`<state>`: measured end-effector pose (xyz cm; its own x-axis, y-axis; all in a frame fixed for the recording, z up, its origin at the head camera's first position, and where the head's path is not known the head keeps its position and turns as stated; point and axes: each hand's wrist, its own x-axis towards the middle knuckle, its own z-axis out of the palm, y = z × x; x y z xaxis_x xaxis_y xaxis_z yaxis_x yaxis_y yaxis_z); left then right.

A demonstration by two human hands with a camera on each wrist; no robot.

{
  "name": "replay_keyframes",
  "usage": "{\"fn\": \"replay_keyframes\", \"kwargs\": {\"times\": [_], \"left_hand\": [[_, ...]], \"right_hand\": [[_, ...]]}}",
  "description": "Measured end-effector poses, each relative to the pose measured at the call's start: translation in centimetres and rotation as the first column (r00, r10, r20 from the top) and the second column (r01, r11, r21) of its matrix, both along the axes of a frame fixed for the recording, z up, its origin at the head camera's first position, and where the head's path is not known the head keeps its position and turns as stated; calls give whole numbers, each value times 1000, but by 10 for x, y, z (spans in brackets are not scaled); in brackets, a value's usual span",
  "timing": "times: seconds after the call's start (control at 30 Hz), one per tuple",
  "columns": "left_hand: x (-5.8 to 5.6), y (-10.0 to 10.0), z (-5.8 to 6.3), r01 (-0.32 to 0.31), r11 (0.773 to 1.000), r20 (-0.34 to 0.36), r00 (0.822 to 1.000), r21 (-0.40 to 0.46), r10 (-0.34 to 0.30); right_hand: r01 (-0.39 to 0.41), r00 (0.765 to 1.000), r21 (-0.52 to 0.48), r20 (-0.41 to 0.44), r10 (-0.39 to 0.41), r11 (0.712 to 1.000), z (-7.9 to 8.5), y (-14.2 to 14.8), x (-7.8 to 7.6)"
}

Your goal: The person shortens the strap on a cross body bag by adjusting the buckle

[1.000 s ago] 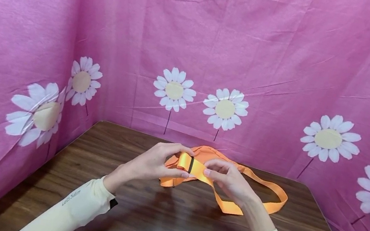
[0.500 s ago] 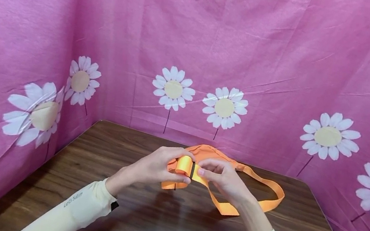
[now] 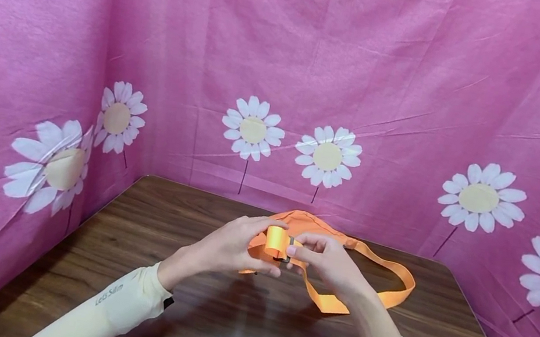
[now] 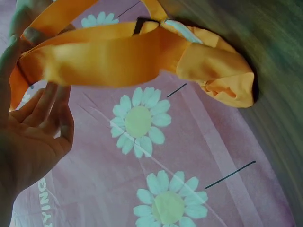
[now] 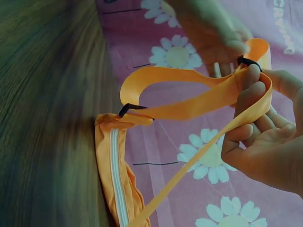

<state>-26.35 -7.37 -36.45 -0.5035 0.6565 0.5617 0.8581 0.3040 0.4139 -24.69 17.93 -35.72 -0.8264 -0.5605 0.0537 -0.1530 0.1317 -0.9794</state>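
Observation:
An orange waist bag with a zipper lies toward the back of the table. Its orange strap rises into both hands and forms a small loop through a black slider buckle. My right hand pinches the strap at this buckle between thumb and fingers. My left hand is spread around the loop, index finger near its top and thumb apart below it. In the left wrist view, fingers of the left hand lie just under the strap. A second black buckle sits where strap meets bag.
The dark wooden table is bordered by a pink cloth printed with white daisies. A free loop of strap extends to the right of the bag. Both forearms have pale sleeves.
The strap loop and buckle have turned and shifted slightly right. The right hand has moved left onto the buckle, and the left thumb and finger have spread away from its edges.

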Motion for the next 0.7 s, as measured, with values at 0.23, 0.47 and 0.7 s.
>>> {"fn": "replay_keyframes", "kwargs": {"times": [0.23, 0.47, 0.7], "left_hand": [[0, 3, -4, -71, 997, -110, 992, -36, 67], [-1, 2, -3, -86, 994, -189, 979, -63, 73], [-5, 1, -7, -120, 981, -165, 982, -153, 94]], "right_hand": [[-52, 997, -153, 53, 60, 987, 7, 4, 0], [-53, 996, -215, 63, 68, 975, 14, 8, 2], [-23, 998, -336, 45, 41, 941, 21, 15, 5]]}}
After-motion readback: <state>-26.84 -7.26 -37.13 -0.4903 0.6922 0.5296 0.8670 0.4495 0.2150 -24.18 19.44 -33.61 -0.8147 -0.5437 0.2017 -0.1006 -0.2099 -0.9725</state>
